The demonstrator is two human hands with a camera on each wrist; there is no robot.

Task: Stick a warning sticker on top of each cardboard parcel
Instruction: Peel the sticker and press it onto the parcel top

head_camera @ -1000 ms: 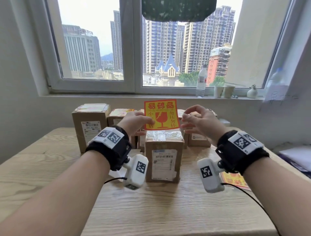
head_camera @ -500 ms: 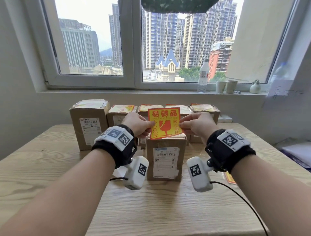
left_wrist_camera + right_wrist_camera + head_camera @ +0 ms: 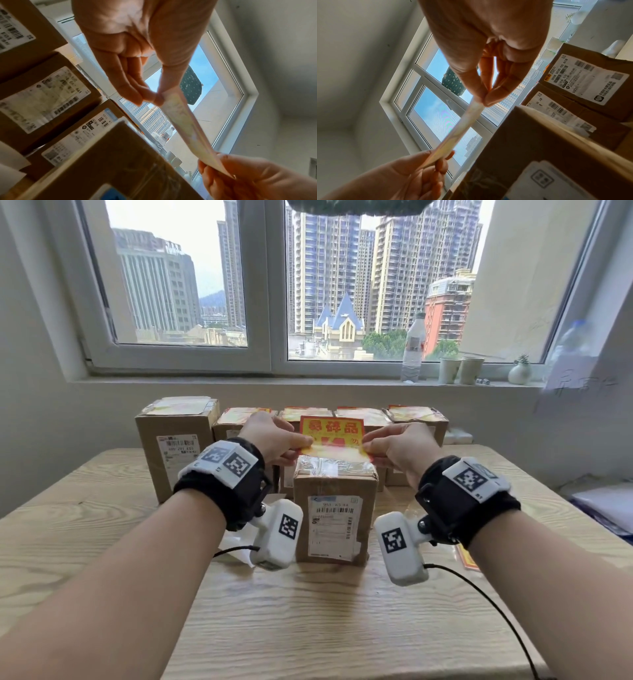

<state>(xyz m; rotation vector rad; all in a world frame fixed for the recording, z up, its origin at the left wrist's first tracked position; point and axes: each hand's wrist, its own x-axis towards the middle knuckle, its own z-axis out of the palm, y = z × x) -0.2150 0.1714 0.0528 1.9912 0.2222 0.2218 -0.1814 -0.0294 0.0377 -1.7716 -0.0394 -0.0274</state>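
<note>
Just left of the frame's centre in the head view, the left hand (image 3: 270, 436) pinches the left edge of the warning sticker (image 3: 332, 436) between thumb and fingertips; the left wrist view shows the same pinch from below. The sticker, red and yellow, is stretched taut across the middle of the frame, its long axis running left to right, and it hangs just above the taped top of the front parcel (image 3: 334, 498), tilted with its far edge raised. Whether its near edge touches the tape I cannot tell. At centre right the right hand (image 3: 399, 445) pinches the opposite edge the same way. Both hands sit equally near the parcel, one on each side, so I'd judge the coming move is straight down. Behind, a row of parcels (image 3: 416, 414) already carries stickers.
</note>
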